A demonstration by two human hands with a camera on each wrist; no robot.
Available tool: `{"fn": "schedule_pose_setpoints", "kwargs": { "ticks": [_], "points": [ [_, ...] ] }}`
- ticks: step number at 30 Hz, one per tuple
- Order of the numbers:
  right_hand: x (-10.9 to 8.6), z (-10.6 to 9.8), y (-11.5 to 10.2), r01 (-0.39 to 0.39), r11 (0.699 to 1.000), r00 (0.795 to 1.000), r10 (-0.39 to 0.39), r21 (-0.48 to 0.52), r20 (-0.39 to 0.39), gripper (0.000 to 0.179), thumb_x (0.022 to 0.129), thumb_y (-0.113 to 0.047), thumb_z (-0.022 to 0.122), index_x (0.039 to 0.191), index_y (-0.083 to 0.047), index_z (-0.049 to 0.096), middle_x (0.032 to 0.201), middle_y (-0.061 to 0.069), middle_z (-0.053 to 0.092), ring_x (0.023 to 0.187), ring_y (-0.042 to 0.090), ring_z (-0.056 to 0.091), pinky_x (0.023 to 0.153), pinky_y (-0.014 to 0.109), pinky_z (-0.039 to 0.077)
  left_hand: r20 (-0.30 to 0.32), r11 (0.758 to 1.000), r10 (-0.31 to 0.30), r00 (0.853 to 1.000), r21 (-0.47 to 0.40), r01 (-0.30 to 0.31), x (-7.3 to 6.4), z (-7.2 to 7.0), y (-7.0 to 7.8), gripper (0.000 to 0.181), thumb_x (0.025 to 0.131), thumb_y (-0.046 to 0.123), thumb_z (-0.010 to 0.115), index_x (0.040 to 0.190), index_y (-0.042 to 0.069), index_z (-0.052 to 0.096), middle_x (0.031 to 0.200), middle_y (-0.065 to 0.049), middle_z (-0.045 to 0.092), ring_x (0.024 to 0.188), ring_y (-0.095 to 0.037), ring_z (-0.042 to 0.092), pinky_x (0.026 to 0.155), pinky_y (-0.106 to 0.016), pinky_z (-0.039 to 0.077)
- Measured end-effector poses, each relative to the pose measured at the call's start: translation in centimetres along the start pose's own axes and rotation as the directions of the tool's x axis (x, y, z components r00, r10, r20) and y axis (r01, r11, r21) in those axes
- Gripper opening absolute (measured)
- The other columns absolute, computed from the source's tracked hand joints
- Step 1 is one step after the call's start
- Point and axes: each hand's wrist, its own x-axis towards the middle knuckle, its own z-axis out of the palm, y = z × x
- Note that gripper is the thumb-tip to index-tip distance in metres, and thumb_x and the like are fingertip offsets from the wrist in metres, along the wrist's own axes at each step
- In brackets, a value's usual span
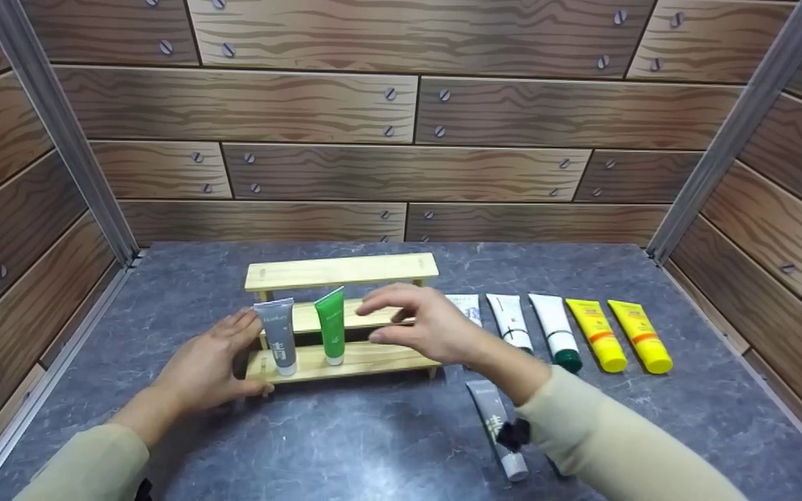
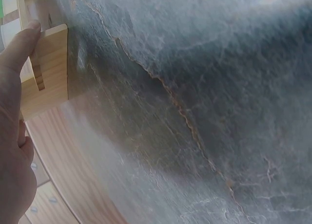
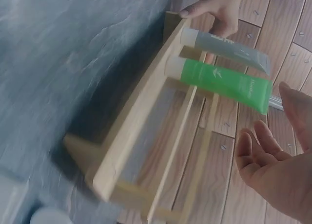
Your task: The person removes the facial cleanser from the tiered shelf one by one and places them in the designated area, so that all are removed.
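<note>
A three-step wooden rack [image 1: 387,358] stands on the table. On its lowest step, a grey tube [image 1: 277,341] stands upright on its cap at the left, with a green tube [image 1: 333,327] leaning slightly beside it. My left hand [image 1: 209,362] holds the rack's left end, its thumb against the front of the lowest step; in the left wrist view the thumb lies on the wooden end [image 2: 51,68]. Just right of the green tube is my right hand [image 1: 436,323], thumb and fingers apart with nothing between them. In the right wrist view the fingers are clear of the green tube [image 3: 224,83].
Right of the rack lie white tubes, one with a green cap [image 1: 568,358], and two yellow tubes [image 1: 596,334]. Nearer me lies another grey tube [image 1: 488,407], with a dark-tipped item partly hidden by my right sleeve [image 1: 603,424]. Wood-patterned walls [image 1: 317,167] enclose the table.
</note>
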Motion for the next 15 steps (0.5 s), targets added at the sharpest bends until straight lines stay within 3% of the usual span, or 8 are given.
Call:
{"fn": "schedule_pose_setpoints", "kwargs": {
  "ticks": [7,15],
  "points": [
    [1.8,2.1,1.0,-0.038,0.996,0.999,0.037,0.083,0.021,0.026,0.093,-0.01,0.082,0.118,-0.005,0.079,0.146,0.016,0.063,0.132,0.027,0.06,0.098,0.044,0.06,0.004,1.0,-0.001,1.0,0.001,0.001,0.0,0.0,0.1,0.105,0.079,0.057,0.088,0.154,-0.004,0.05,0.162,-0.025,0.041,0.146,-0.05,0.043,0.119,-0.064,0.038],
    [2.8,3.8,2.1,-0.115,0.984,0.993,0.11,0.136,0.043,0.019,0.093,-0.014,0.082,0.111,-0.008,0.082,0.154,0.016,0.056,0.134,0.035,0.059,0.102,0.039,0.058,0.006,1.0,-0.017,1.0,0.002,0.017,0.1,0.0,0.1,0.107,0.078,0.06,0.088,0.155,-0.003,0.048,0.163,-0.025,0.039,0.146,-0.05,0.043,0.118,-0.065,0.038]
  ]
}}
